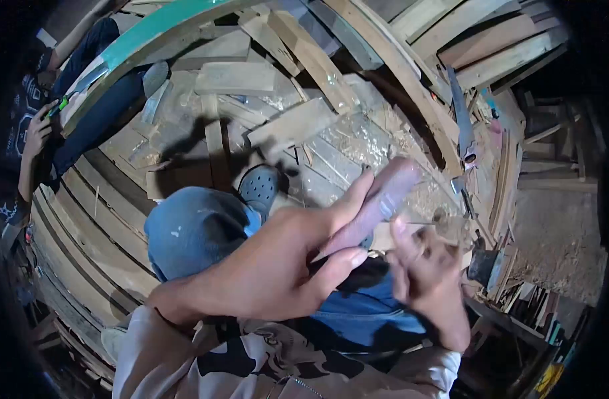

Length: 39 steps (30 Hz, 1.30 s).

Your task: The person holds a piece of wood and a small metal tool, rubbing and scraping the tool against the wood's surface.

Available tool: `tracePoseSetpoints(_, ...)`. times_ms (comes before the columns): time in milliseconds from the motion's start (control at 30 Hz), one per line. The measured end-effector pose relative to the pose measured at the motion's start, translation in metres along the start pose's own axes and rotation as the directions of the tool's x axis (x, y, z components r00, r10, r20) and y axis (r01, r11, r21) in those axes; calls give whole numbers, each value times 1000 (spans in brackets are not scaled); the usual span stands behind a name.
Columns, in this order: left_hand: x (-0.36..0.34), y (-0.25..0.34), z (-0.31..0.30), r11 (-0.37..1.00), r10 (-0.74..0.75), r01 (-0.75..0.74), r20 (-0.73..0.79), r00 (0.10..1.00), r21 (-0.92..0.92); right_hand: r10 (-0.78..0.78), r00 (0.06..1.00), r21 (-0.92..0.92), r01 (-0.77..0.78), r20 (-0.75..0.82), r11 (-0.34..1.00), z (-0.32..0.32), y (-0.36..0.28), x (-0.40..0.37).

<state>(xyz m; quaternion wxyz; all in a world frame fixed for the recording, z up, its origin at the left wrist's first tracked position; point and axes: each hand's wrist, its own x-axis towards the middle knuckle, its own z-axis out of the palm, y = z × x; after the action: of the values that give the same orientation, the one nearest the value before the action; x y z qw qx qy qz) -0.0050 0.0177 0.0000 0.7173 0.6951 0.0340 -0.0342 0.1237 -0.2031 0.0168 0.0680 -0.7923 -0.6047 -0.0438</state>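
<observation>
Left hand (278,266) — closed about the near part of a grey-pink oblong piece (384,196), which is held slantwise above the lap; judged stiff, fairly light, perhaps smooth enough to slip, and best gripped by its long sides. Right hand (430,269) — fingers bent, just beside the piece; blurred, so whether anything is grasped cannot be told. Beyond: jeans knee (191,229), perforated clog (259,189), loose board (294,124), handsaw (460,110).

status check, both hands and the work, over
Left hand gripping a pinkish-grey block. Right hand close by, blurred, hold unclear. Wood offcuts litter the floor beyond.
</observation>
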Motion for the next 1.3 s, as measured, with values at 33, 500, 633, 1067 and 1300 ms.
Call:
tracePoseSetpoints(33, 1, 1, -2, 1000, 11, -11, -8, 1000, 11, -42, 999, 58, 42, -3, 997, -1, -13, -1)
tracePoseSetpoints(500, 5, -2, 2, 1000, 23, -23, 19, 1000, -9, 24, 1000, -45, -23, 19, 999, -4, 1, 2)
tracePoseSetpoints(633, 3, -4, 4, 999, 41, -41, 29, 999, -10, 96, 994, 9, -96, 54, 995, -6, -2, 2)
tracePoseSetpoints(1067, 13, -6, 5, 999, 30, -31, 36, 999, 31, -60, 998, 45, 60, -6, 997, 6, 2, 2)
tracePoseSetpoints(1300, 12, -6, 8, 999, 32, -32, 43, 999, 0, -36, 999, 191, 30, 25, 981, -3, -6, 5)
